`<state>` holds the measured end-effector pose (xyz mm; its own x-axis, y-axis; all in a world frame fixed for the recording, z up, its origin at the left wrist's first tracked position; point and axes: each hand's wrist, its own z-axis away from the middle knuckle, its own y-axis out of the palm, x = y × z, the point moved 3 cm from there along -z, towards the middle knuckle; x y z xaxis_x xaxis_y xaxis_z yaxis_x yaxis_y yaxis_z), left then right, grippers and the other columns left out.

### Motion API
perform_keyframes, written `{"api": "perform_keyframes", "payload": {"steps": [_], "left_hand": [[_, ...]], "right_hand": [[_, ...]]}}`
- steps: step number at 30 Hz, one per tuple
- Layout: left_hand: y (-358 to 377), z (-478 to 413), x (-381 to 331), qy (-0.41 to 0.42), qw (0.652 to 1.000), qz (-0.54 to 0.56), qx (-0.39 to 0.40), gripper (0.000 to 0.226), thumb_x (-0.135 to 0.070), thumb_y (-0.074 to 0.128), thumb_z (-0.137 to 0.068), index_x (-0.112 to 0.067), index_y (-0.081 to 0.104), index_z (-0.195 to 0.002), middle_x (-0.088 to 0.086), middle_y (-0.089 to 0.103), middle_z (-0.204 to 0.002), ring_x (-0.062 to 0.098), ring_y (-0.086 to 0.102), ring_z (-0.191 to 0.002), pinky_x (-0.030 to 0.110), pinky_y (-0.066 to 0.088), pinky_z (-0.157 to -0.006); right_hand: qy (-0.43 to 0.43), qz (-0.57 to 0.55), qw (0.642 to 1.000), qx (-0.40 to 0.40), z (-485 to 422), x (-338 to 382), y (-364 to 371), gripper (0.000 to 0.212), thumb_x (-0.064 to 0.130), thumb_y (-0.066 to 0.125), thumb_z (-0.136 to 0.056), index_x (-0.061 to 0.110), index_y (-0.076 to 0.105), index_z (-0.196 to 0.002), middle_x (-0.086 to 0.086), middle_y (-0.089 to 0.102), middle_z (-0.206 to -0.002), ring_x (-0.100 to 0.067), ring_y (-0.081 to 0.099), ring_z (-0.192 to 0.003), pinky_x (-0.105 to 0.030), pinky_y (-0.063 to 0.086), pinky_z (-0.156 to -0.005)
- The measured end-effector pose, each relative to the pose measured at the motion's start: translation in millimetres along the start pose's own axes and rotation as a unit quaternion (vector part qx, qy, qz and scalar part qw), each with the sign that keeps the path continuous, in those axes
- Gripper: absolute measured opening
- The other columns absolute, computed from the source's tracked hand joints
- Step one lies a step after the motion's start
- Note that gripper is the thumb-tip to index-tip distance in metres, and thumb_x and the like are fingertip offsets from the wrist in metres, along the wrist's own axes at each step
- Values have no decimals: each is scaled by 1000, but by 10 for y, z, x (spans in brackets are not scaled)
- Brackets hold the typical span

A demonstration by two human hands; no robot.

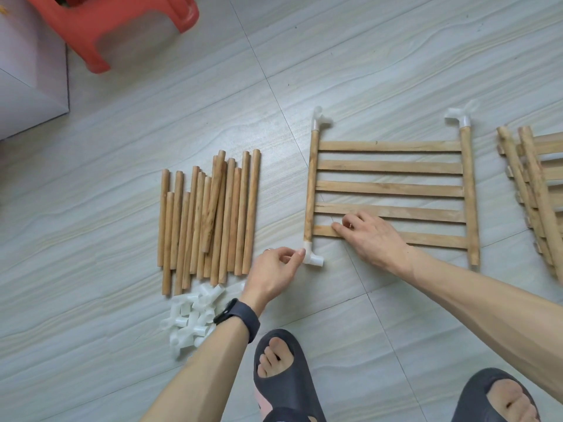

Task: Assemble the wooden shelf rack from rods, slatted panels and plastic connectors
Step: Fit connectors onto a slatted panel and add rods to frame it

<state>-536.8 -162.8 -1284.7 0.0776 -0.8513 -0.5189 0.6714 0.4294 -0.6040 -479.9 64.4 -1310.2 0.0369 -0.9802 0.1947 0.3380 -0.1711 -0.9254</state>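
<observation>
On the head view I see the left hand [275, 269] pinching, thumb against forefinger, the white plastic corner connector [313, 258] on the near-left corner of the pale wooden slatted panel [390, 190]. The panel lies flat on the grey tiled floor [396, 56]. The right hand [370, 236] rests on its two nearest slats, fingers loosely together, tips pressing the wood. White connectors cap both far corners, and the near-right rod end is bare.

I cannot read the face of the black wristband [239, 318]. The left forearm hides part of the heap of loose white connectors [195, 315]. The stack of further slatted panels [536, 190] is cut off by the right edge, and the red plastic stool [122, 22] by the top.

The bundle of loose wooden rods [210, 214] lies left of the panel, with a bare strip of floor between them. Two dark slippers [283, 376] sit near the bottom edge.
</observation>
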Motion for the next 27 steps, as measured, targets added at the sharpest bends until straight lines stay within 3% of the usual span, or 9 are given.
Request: {"api": "perform_keyframes", "payload": {"steps": [3, 7, 9, 12, 17, 20, 23, 24, 27], "left_hand": [[-279, 64, 121, 9, 950, -300, -82, 42, -63, 37, -98, -28, 59, -98, -5, 69, -85, 22, 63, -76, 30, 44, -58], [-395, 179, 359, -85, 885, -457, -15, 56, -65, 36, -98, -16, 57, -114, 2, 69, -101, 25, 68, -89, 32, 43, -62], [-350, 230, 428, -136, 901, -411, 20, 63, -67, 38, -96, -12, 51, -123, 4, 69, -108, 23, 71, -91, 32, 50, -70], [-285, 255, 427, -189, 946, -258, 52, 53, -52, 46, -94, -9, 42, -126, 2, 69, -92, 16, 74, -68, 36, 61, -78], [-223, 210, 61, -166, 973, -28, 158, 42, -45, 63, -88, -7, 50, -102, 8, 74, -96, 26, 76, -73, 26, 55, -56], [-146, 194, -456, -113, 958, 162, 208, 49, -49, 71, -83, -15, 53, -113, 4, 65, -114, 25, 77, -82, 32, 57, -70], [-20, 135, -944, -50, 944, 229, 232, 38, -45, 71, -90, -31, 58, -123, 3, 66, -123, 24, 76, -90, 39, 57, -87], [39, 110, -1069, -43, 939, 243, 238, 36, -45, 70, -91, -30, 59, -122, 4, 69, -122, 23, 76, -92, 40, 56, -90], [264, 66, -1381, -37, 932, 253, 255, 49, -52, 73, -85, -22, 62, -122, 8, 73, -117, 18, 75, -94, 36, 56, -84]], "right_hand": [[30, 9, 1000, -2, -41, 42, -31, 53, 9, 41, -94, 27, 40, -144, -2, 46, -126, -26, 46, -115, -34, 41, -81], [53, 3, 999, 12, -27, 20, -51, 58, 7, 52, -88, 28, 41, -142, -1, 45, -126, -25, 46, -114, -34, 42, -83], [57, -7, 998, 8, 21, 16, -56, 53, 12, 53, -89, 25, 44, -139, -1, 46, -128, -24, 46, -115, -34, 44, -83], [56, -45, 997, -9, 172, -2, -100, 45, 22, 49, -95, 23, 45, -140, -1, 47, -131, -24, 48, -116, -35, 46, -87], [83, -201, 976, -3, 666, 2, -245, 39, 38, 52, -99, 28, 51, -137, 11, 55, -126, -14, 53, -118, -30, 46, -96], [161, -437, 884, 45, 928, 102, -319, 28, 46, 61, -96, 33, 63, -121, 14, 69, -103, -3, 67, -92, -23, 52, -85], [231, -677, 698, 35, 1115, 167, -395, 23, 42, 62, -98, 29, 68, -117, 1, 77, -99, -16, 75, -88, -24, 57, -75], [241, -716, 655, 15, 1172, 142, -414, 25, 42, 61, -99, 29, 68, -119, 0, 78, -101, -20, 76, -90, -26, 58, -76], [259, -760, 593, -58, 1324, -13, -425, 24, 39, 63, -97, 31, 70, -118, -1, 77, -106, -22, 76, -93, -30, 60, -81]]}}
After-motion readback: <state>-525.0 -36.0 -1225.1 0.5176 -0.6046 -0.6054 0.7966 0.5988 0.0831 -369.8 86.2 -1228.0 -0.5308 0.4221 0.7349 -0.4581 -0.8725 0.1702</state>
